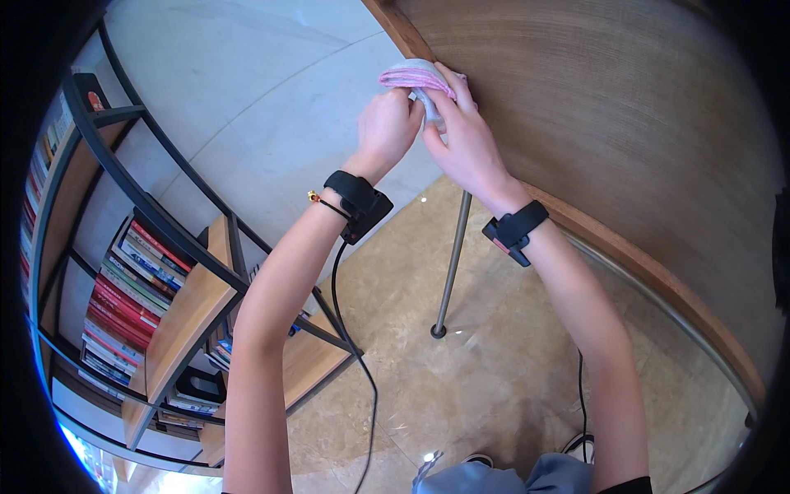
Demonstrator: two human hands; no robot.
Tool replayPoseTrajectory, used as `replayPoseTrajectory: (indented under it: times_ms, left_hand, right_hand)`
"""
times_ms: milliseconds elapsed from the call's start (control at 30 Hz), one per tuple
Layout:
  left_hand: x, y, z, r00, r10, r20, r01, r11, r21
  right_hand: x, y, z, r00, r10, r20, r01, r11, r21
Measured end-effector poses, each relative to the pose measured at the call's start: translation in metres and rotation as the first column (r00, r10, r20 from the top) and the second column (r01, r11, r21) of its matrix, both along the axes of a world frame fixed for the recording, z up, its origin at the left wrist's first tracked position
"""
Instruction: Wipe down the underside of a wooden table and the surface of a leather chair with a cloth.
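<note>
A folded light cloth with pink edging [416,75] lies at the corner of a wooden tabletop [617,123], in the upper middle of the view. My right hand [463,133] holds the cloth, with fingers spread over its right side and the thumb below. My left hand [389,126] is closed just under the cloth's left part, thumb towards the right hand; it seems to pinch a hanging fold, though the contact is partly hidden. Both wrists wear black straps with small black devices, and a cable runs down from the left one.
A curved black-framed shelf [185,333] with rows of books [123,302] stands at the left. A metal table leg [453,265] meets the tan floor [481,383] in the middle. A curved metal rail [666,315] follows the table's edge. Black cables [373,383] hang near my arms.
</note>
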State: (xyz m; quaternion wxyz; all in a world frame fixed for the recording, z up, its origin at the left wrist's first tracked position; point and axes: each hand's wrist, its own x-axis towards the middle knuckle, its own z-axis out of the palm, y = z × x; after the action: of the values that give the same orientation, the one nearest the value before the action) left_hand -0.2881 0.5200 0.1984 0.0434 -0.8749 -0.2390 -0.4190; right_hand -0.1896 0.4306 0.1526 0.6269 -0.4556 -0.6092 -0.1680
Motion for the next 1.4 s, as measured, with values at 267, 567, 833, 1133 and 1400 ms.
replayPoseTrajectory:
  times_ms: [267, 567, 833, 1133, 1400]
  left_hand:
    - [-0.007, 0.012, -0.003, 0.99, -0.097, 0.099, 0.11, 0.984, -0.137]
    - [0.0, -0.001, 0.001, 0.924, -0.317, 0.216, 0.337, 0.939, -0.064]
    - [0.003, 0.006, -0.032, 0.986, -0.164, 0.014, 0.162, 0.952, -0.26]
    - [0.003, 0.003, -0.019, 0.925, -0.283, 0.254, 0.348, 0.9, -0.263]
    - [0.008, -0.007, -0.056, 0.981, -0.086, -0.176, 0.035, 0.96, -0.277]
  right_hand:
    - [-0.01, 0.014, 0.015, 1.0, -0.026, -0.007, 0.027, 0.99, 0.142]
    - [-0.023, 0.024, 0.018, 0.988, -0.095, -0.122, 0.123, 0.959, 0.254]
    - [-0.008, 0.018, -0.029, 0.978, -0.174, -0.117, 0.193, 0.965, 0.179]
    - [-0.006, 0.016, -0.006, 0.999, -0.047, -0.014, 0.049, 0.981, 0.187]
    - [0.004, 0.011, -0.046, 0.98, -0.19, -0.068, 0.195, 0.976, 0.094]
